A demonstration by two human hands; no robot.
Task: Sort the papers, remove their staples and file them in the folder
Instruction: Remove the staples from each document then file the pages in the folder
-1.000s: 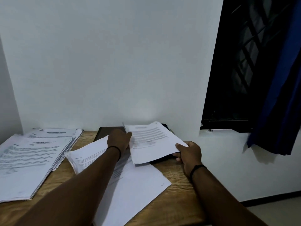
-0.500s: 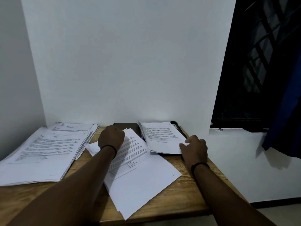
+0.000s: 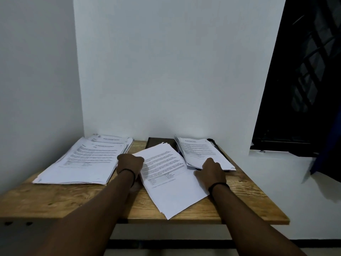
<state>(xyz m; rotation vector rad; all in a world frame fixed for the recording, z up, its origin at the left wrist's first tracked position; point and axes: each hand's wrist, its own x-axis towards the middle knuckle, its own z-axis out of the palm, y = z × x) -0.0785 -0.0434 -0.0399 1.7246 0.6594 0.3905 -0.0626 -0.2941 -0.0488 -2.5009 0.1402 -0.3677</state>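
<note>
Three lots of printed papers lie on the wooden table (image 3: 239, 206). A big left stack (image 3: 83, 161) sits by the wall. A middle stack (image 3: 171, 183) lies askew at the centre. A right stack (image 3: 199, 150) rests on a dark folder (image 3: 220, 151). Another dark folder (image 3: 159, 142) shows behind the middle stack. My left hand (image 3: 130, 163) has its fingers curled at the middle stack's far left edge. My right hand (image 3: 210, 172) rests on the middle stack, fingertips at the right stack's near edge. No staples are visible.
A white wall rises right behind the table. At the right are a dark barred window (image 3: 304, 80) and a blue curtain (image 3: 330, 145). The table's front edge is close to me, and the middle stack reaches almost to it.
The sheets my right hand held up now lie on the right stack. My right hand has slid left onto the middle stack. My left hand has drawn the middle stack nearer. The camera has tilted down.
</note>
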